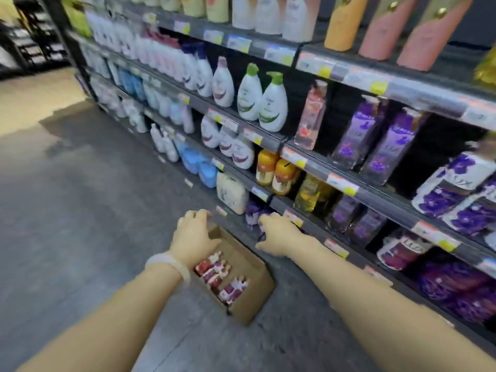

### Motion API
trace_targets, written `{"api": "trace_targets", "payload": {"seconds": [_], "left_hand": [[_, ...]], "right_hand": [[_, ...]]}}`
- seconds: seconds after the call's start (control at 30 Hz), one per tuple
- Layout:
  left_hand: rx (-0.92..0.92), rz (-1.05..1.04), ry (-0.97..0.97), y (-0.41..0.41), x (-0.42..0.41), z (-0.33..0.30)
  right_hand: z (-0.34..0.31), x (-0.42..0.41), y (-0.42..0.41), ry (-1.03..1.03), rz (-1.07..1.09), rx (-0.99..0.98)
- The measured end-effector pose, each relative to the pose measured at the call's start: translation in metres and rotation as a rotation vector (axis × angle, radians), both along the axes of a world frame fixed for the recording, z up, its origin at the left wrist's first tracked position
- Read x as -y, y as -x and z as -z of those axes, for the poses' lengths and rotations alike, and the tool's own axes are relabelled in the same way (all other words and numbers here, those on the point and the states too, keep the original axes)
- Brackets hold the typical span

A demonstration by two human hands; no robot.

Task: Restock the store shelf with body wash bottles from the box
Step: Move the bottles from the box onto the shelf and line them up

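Many stocked shelves (316, 167), grey floor (80, 210)

Lying underfoot, a grey floor (80, 210) giving way to a tan patch (35, 103) at upper left; standing blurred beyond it, dark racks (29, 36); sticking along the shelf edges, yellow-and-white price tags (346, 185); circling one wrist, a pale bangle (169, 264)
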State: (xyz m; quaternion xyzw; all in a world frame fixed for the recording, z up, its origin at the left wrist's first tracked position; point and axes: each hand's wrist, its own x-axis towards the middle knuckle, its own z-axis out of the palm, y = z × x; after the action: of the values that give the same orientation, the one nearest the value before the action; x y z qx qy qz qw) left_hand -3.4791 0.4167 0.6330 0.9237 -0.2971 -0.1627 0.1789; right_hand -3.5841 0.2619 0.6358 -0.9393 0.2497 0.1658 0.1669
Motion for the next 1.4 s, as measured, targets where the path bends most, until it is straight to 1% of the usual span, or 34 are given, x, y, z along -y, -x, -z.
{"api": "trace_targets", "payload": {"seconds": [0.2,0.37,0.57,0.7,0.83,0.93,1.0,1.13,1.2,1.3,1.4], "left_hand": [[-0.043,0.024,-0.083,-0.09,-0.04,0.028],[-0.107,0.091,-0.168,-0.144,-0.043,0.063],[-0.216,0.135,-0.251,-0.198,-0.009,0.101],[-0.239,0.129,-0.303,-0.246,0.018,0.127],[-0.278,0.162,-0.359,-0.292,0.047,0.156],[-0.305,0.215,-0.401,-0.32,0.069,0.18],[-0.314,0.271,-0.417,-0.34,0.084,0.201],[-0.334,0.381,-0.449,-0.375,0.112,0.253],[-0.33,0.42,-0.481,-0.385,0.119,0.285],[-0.33,0.44,-0.541,-0.394,0.119,0.344],[-0.414,0.484,-0.596,-0.391,0.112,0.414]], "right_hand": [[0.039,-0.057,-0.116,-0.104,0.014,0.005],[0.082,-0.078,-0.16,-0.191,0.09,-0.044],[0.129,-0.032,-0.187,-0.265,0.263,-0.136],[0.153,0.001,-0.217,-0.298,0.35,-0.159],[0.183,0.017,-0.246,-0.37,0.438,-0.207],[0.207,0.024,-0.268,-0.413,0.514,-0.198],[0.225,0.028,-0.282,-0.425,0.582,-0.175],[0.279,0.032,-0.305,-0.498,0.853,-0.099],[0.313,0.026,-0.309,-0.53,0.939,-0.145],[0.374,0.014,-0.31,-0.574,0.978,-0.175],[0.439,0.003,-0.311,-0.655,1.079,-0.226]]}}
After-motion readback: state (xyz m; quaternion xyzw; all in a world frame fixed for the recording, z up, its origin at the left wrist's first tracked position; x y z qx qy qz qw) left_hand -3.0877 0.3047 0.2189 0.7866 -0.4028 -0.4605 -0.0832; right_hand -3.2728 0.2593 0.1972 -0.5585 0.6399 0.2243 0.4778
